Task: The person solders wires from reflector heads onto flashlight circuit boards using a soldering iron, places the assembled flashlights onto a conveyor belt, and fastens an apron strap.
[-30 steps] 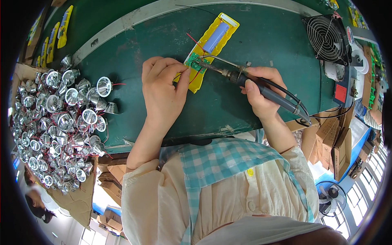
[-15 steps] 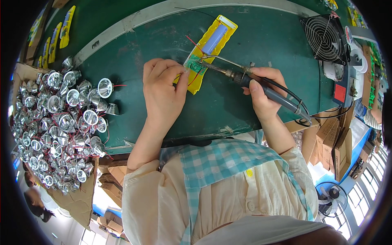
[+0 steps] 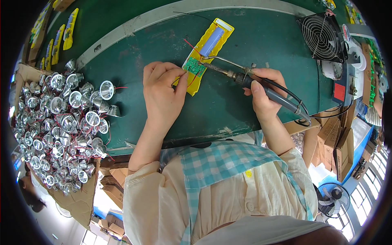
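My right hand [image 3: 265, 92] is closed round the grey handle of a soldering iron [image 3: 271, 94], which has a thin metal tube running along its shaft. Its tip meets the upper edge of a small green circuit board [image 3: 194, 67]. That board lies over the lower part of a yellow plastic housing [image 3: 201, 49], where a blue-violet cylindrical battery [image 3: 212, 41] sits above it. Red wires stick out near the board, and a thin black wire leaves the housing's far end. At the board's left edge, my left hand [image 3: 165, 90] pinches with thumb and forefinger; what is between them is hidden.
Silver reflector cups [image 3: 61, 122] with red wires are heaped in a cardboard box at the left, some spilling onto the green table [image 3: 245, 36]. A black fan [image 3: 321, 37] stands at the back right beside a solder spool [image 3: 358, 60]. More yellow housings [image 3: 70, 29] lie far left.
The green circuit board now shows more of its face, lying flatter at my left fingertips. The whole view has shifted slightly. Both hands keep nearly the same places, the iron still at the board.
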A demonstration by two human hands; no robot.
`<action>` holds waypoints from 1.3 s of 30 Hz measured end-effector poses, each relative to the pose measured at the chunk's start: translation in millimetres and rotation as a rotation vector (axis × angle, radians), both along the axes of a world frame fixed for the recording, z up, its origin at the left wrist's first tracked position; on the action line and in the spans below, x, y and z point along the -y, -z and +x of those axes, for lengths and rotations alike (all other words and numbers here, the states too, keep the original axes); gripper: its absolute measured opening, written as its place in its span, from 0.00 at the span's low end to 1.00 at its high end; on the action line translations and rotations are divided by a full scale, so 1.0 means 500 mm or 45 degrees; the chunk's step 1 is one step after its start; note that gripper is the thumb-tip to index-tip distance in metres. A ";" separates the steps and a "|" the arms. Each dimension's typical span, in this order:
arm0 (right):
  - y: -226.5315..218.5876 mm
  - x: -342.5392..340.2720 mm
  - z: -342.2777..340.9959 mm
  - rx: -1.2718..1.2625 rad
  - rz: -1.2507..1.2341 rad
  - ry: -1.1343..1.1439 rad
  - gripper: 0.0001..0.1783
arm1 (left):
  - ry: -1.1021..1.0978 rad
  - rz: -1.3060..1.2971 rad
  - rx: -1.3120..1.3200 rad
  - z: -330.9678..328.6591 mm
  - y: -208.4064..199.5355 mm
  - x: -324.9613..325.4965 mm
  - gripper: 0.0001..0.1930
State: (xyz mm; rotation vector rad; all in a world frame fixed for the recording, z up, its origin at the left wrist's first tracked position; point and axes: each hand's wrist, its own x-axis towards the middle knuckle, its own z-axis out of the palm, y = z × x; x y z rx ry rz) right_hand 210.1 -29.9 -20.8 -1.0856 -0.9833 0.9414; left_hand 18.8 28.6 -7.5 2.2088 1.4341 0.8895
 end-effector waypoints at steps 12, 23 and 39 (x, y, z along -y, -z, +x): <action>0.003 0.005 0.010 -0.042 0.031 0.042 0.11 | -0.057 -0.369 0.501 -0.056 -0.015 0.011 0.16; 0.002 0.013 0.005 -0.052 -0.041 0.018 0.12 | -0.066 -0.300 0.234 -0.019 -0.018 0.014 0.04; -0.005 0.002 -0.007 0.020 -0.126 -0.047 0.11 | 0.033 -0.018 0.011 -0.007 0.000 0.008 0.04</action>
